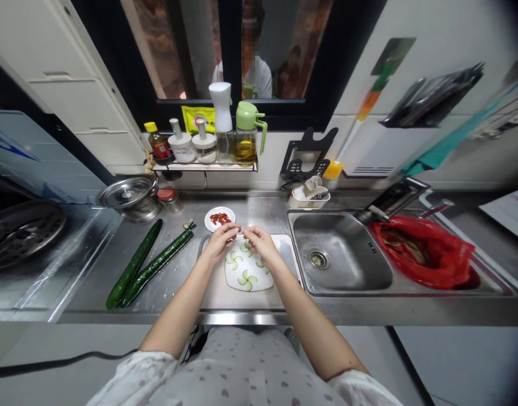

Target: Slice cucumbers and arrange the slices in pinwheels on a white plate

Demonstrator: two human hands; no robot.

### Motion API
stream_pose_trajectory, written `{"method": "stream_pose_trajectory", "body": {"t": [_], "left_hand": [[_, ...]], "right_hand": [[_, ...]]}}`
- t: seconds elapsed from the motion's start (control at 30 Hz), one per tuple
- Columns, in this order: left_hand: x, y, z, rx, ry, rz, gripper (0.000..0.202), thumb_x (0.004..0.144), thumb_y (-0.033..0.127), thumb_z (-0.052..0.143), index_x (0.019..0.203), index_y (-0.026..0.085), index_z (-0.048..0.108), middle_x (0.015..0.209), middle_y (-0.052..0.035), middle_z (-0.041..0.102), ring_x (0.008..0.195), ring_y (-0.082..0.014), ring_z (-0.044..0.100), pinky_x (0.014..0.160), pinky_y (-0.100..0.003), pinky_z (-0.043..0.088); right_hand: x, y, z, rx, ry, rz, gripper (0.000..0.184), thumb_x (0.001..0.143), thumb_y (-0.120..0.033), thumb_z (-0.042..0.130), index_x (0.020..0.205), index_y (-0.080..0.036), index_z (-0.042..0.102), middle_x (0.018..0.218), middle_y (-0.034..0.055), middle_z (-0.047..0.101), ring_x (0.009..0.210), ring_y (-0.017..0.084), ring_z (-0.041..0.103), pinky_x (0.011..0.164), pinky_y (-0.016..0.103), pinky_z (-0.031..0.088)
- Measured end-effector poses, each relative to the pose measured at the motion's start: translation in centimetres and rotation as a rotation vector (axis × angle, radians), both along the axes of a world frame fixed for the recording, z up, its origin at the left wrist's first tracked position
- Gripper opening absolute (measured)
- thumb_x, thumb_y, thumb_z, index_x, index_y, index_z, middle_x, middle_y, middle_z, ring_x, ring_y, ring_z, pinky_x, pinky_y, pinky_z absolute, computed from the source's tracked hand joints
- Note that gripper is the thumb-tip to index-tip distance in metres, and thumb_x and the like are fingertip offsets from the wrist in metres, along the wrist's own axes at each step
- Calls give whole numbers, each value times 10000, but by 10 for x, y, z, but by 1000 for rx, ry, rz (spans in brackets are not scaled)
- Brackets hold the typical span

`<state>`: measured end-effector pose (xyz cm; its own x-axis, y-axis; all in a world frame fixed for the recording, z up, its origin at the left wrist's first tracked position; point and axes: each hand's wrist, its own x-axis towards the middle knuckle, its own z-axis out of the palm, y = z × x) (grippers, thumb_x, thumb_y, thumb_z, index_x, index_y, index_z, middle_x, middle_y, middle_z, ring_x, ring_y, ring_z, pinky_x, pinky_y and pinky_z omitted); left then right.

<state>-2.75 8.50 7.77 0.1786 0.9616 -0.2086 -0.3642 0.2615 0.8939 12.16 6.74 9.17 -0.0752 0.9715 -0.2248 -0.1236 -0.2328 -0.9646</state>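
Note:
My left hand (223,241) and my right hand (261,245) meet fingertip to fingertip above a white plate (232,280). Both are closed in a pinch. A tiny red piece seems to show at the left fingertips; what the right fingers pinch is too small to make out. Thin green-edged cucumber slices (247,280) lie on the plate in pinwheel shapes, partly hidden by my hands. The plate rests on a light cutting board (212,296). Just behind my left hand, a small white dish (208,224) holds chopped red bits (220,218).
Two cucumbers (136,259) lie at the left, near a lidded steel pot (132,200) and a red-lidded jar (168,198). The sink (341,254) is on the right, with a red plastic bag (437,254) beside it. Seasoning bottles stand on a wall shelf (203,167).

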Motion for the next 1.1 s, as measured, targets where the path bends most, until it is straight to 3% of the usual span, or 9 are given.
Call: {"method": "stream_pose_trajectory", "body": {"t": [0.33, 0.47, 0.6, 0.83, 1.1], "left_hand": [[0, -5, -8, 107, 202, 7, 320, 628, 382, 776, 865, 178, 711, 688, 5, 598, 552, -63, 433, 469, -181, 257], [-4, -6, -5, 82, 218, -12, 369, 657, 396, 747, 960, 189, 703, 831, -28, 666, 609, -80, 486, 478, -179, 266], [-4, -9, 3, 134, 334, -4, 288, 698, 426, 708, 840, 177, 686, 784, -23, 652, 630, -94, 490, 523, -188, 324], [-3, -5, -5, 266, 418, -15, 276, 656, 409, 750, 762, 162, 691, 772, -38, 655, 752, -152, 547, 722, -252, 426], [-1, -4, -8, 239, 357, 8, 240, 669, 376, 751, 768, 163, 702, 775, -28, 662, 730, -131, 560, 714, -239, 430]], "right_hand": [[-4, -5, 1, -68, 61, -9, 288, 639, -437, 697, 766, -193, 611, 687, -27, 556, 486, 57, 374, 386, 172, 191], [-1, -5, -5, 68, -67, -27, 266, 674, -447, 667, 760, -198, 631, 647, -23, 568, 528, 86, 422, 441, 192, 296], [3, -5, -9, 240, -207, -46, 233, 705, -428, 638, 732, -197, 639, 706, -7, 619, 635, 119, 494, 588, 234, 399], [6, -7, -13, 325, -369, -36, 211, 751, -402, 594, 728, -200, 648, 722, -1, 642, 636, 128, 495, 614, 246, 400], [11, -6, -16, 376, -489, -65, 194, 754, -386, 597, 790, -205, 656, 738, 0, 630, 631, 131, 494, 605, 245, 388]]}}
